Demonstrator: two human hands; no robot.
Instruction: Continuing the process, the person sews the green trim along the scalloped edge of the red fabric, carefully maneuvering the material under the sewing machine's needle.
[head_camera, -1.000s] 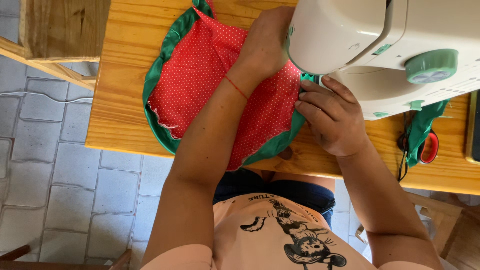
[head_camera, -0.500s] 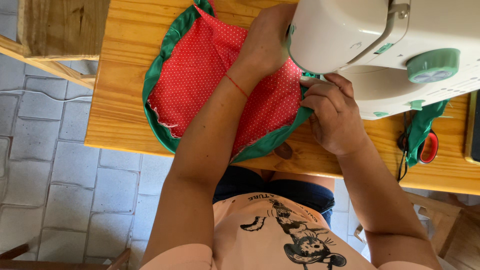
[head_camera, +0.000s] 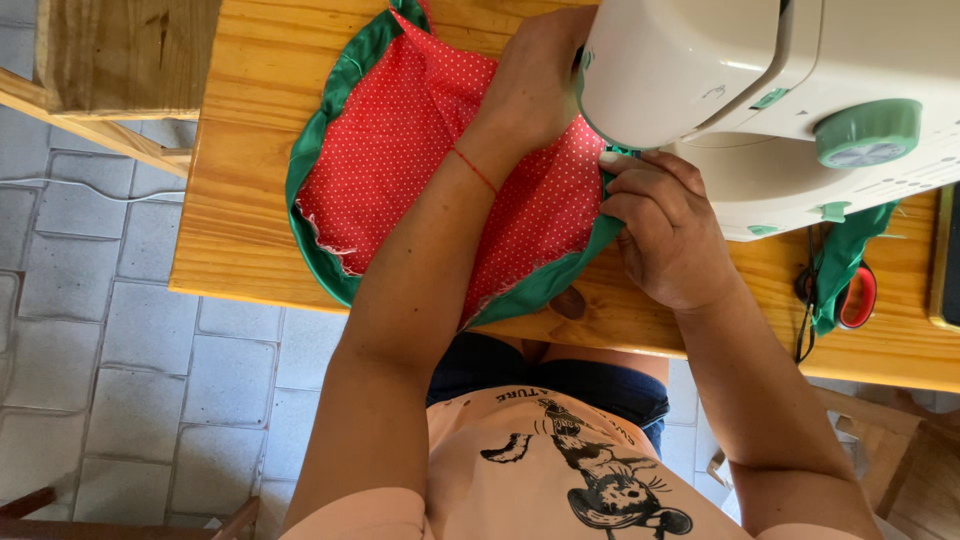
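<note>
- The left hand (head_camera: 535, 85) lies flat on the red dotted fabric (head_camera: 400, 150), fingers spread and pressing it to the wooden table (head_camera: 250, 150); its fingertips vanish behind the white sewing machine (head_camera: 720, 80) at 3 o'clock, so the grip there cannot be told.
- The right hand (head_camera: 665, 235) is curled, fingers pinched together on the green border (head_camera: 560, 270) just under the machine's head.
- The fabric spreads from the machine toward 9 o'clock, its lower edge hanging over the table's near side.
- Risk: the needle area is hidden and both hands sit right beside it, so a finger could slide under.
- Risk: uneven pull between the 2 hands could pucker the seam.
- Scissors with red handles (head_camera: 855, 295) rest at 3 o'clock, under green cloth.
</note>
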